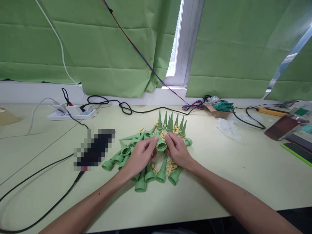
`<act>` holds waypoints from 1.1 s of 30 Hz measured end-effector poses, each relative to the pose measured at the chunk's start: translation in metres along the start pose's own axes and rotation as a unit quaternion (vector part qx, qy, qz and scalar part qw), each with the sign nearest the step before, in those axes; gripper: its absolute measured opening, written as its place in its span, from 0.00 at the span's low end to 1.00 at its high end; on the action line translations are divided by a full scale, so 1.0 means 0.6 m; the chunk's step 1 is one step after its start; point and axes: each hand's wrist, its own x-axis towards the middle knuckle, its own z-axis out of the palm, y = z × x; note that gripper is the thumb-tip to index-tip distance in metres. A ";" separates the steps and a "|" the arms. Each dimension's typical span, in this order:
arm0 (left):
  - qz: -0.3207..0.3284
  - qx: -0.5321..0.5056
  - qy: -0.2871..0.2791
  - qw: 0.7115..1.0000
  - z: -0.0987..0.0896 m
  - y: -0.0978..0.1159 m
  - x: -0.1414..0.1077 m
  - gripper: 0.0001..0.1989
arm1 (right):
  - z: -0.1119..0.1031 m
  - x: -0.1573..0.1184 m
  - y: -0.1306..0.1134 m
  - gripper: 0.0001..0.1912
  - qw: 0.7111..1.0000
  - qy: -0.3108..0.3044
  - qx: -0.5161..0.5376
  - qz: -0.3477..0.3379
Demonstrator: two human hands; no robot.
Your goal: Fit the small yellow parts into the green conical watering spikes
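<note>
My left hand (143, 152) is closed, its thumb and fingers at the left side of a green plastic plant-watering spike (161, 145) whose open round end faces me. At the spike's right edge, my right hand (179, 150) pinches thumb and forefinger together; whatever lies between them is hidden. More green spikes (140, 186) lie heaped left of and below my hands. Several others stand point up (160, 121) behind them. Small yellow valve pieces (172, 167) are scattered near my right wrist, and more yellow pieces (179, 130) lie among the standing spikes.
Left of the heap lies a blurred dark device (96, 148) on a black cable (70, 191). A white power strip (73, 113) sits at the back left. At the right are a small cardboard box (216, 110), plastic wrap (229, 128), a dark-red bottle (280, 126) and a green-edged phone (298, 152).
</note>
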 end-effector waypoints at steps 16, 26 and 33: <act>0.110 0.103 0.026 0.988 0.002 -0.005 0.000 0.10 | -0.004 0.003 -0.005 0.24 0.997 0.011 -0.076 -0.018; 0.144 0.115 0.071 0.980 -0.002 -0.010 0.000 0.10 | -0.003 0.005 -0.009 0.25 0.996 0.009 -0.088 -0.017; 0.183 0.152 0.104 0.966 0.001 -0.015 0.000 0.11 | 0.000 0.004 -0.004 0.23 0.997 0.022 -0.070 -0.014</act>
